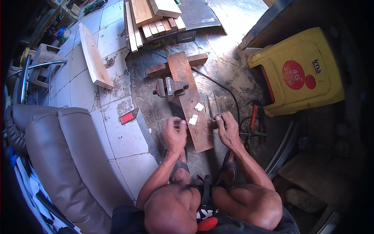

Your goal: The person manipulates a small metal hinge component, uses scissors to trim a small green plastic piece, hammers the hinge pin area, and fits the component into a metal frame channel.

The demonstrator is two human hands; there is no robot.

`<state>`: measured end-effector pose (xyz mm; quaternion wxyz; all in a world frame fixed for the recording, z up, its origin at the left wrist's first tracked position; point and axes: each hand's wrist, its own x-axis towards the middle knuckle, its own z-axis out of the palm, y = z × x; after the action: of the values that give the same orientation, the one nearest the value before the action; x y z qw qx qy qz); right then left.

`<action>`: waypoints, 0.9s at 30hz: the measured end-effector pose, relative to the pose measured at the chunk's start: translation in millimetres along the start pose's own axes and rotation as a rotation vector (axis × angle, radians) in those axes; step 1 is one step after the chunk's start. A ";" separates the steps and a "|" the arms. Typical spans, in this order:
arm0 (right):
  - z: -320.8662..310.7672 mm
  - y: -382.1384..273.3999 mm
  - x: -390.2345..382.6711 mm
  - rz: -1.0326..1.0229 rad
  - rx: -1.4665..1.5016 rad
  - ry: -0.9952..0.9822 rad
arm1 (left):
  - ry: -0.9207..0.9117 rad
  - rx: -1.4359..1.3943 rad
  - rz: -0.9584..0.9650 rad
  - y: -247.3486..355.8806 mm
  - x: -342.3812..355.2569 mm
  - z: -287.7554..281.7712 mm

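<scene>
A long reddish-brown wooden board [189, 91] runs away from me on the floor, with two small white pieces [199, 107] lying on it. At its left edge, my left hand [175, 134] is closed with fingertips pressed together. What it pinches, if anything, I cannot make out. My right hand [228, 129], right of the board, grips a small dark piece with two thin metal rods [209, 105] pointing away from me. Its exact kind is unclear. Farther along the board sits a small metal vise [170, 86].
A wooden crosspiece [198, 59] lies under the board's far end. Wood pieces [154, 23] are stacked beyond. At right are a yellow plastic stool [315, 74], a red-handled tool [254, 116] and a dark cable [228, 89]. A brown cushioned seat [62, 156] stands left, near a plank [93, 58].
</scene>
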<state>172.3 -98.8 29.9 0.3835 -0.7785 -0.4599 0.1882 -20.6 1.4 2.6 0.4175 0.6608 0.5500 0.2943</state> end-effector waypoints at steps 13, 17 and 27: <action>16.9 -23.7 7.1 -0.121 -0.151 -0.047 | -0.027 -0.010 -0.012 -5.4 -3.9 -15.5; 19.6 -28.3 14.2 0.107 0.160 -0.113 | -0.161 -0.130 -0.145 0.2 4.5 10.6; -2.5 10.5 8.1 0.413 -0.025 -0.220 | -0.163 -0.142 -0.177 12.3 0.0 14.8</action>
<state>184.0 -95.9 23.8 0.2748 -0.8354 -0.3323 0.3407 -2.1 -2.6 6.3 0.5308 0.6000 0.5482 0.2401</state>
